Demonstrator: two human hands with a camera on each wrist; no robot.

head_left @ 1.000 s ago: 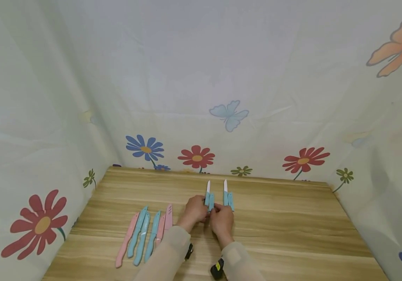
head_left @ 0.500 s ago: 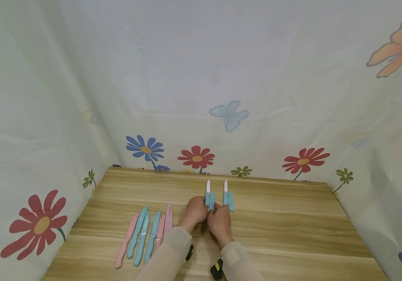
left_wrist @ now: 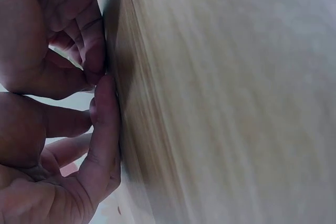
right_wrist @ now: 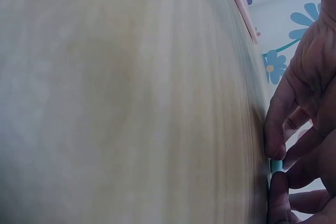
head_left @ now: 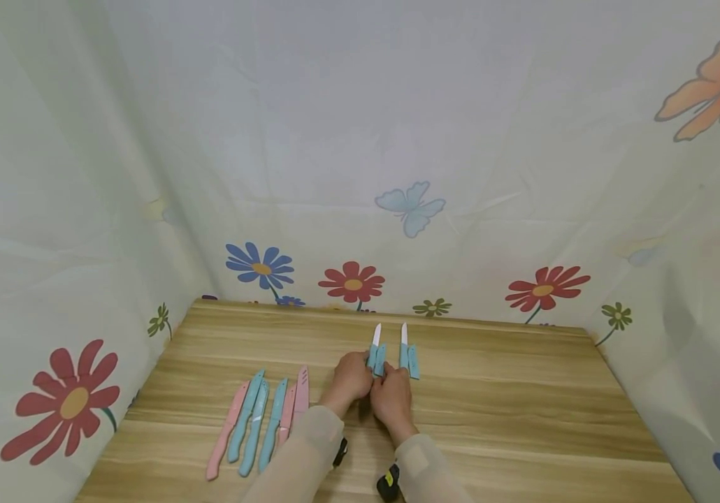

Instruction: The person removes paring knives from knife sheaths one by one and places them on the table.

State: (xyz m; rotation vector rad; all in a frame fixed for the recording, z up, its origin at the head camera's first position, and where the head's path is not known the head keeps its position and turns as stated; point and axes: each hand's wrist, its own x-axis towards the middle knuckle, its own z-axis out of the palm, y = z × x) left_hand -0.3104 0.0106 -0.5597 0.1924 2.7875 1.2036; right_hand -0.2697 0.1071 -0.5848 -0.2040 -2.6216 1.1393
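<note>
Newly tilted rightward, lower centre: turquoise paring knife point(head_left: 373, 351), pinched by left grip point(head_left: 351, 377), turquoise sheath point(head_left: 381, 358) by right grip point(head_left: 392, 395); aligning seems in hand, straightening apparently called for.

A: head cam light's soft and even, just a mild shadow on the bench point(head_left: 523, 391)
B: yeah but wrist cams are murkier, fingers point(left_wrist: 102, 142) go really dark in the left one and the bench up close is all blur
</note>
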